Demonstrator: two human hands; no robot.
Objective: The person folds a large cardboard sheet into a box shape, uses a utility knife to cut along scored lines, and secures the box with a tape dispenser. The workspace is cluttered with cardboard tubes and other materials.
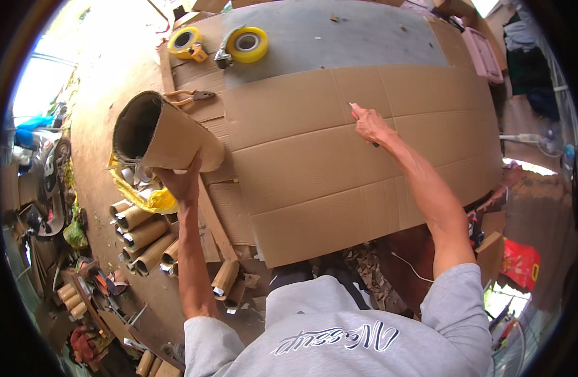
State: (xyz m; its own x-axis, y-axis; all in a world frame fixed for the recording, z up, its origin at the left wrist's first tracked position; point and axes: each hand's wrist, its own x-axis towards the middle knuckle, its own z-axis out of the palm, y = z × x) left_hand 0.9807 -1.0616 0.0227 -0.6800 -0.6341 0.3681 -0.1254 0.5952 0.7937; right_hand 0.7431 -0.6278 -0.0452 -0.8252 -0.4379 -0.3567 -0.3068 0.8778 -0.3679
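1. Cardboard sheet (308, 182), one, lies flat across the desk (352, 38), whose grey surface shows beyond the sheet's far edge.
2. One wide cardboard tube (185, 138) is tilted just left of the sheet, its open end facing up and to the left.
3. The left hand (179, 181) grips this tube from below, thumb against its side; the other fingers are mostly hidden.
4. The right hand (370, 124) is over the sheet, its fingers pinching one slim tool (353, 112) with some red on it. The hand covers most of the tool, so its exact kind is hard to make out, as is whether the tip touches the cardboard.
5. Two yellow tape rolls sit at the far left: one in a grey dispenser (248, 44), one with an orange dispenser (184, 41). One pair of pliers (189, 97) lies between them and the tube.
6. On the floor, one yellow bag (158, 201) is partly hidden by the left hand. Narrow cardboard tubes (144, 234) are piled by it, at least five; overlaps prevent a full count. Two more lie nearer the person's legs.
7. One pink case (482, 55) stands by the desk's far right corner.
8. The sheet is plain brown, with two long creases running its length and shorter ones crossing them; the right forearm hides part of its surface.
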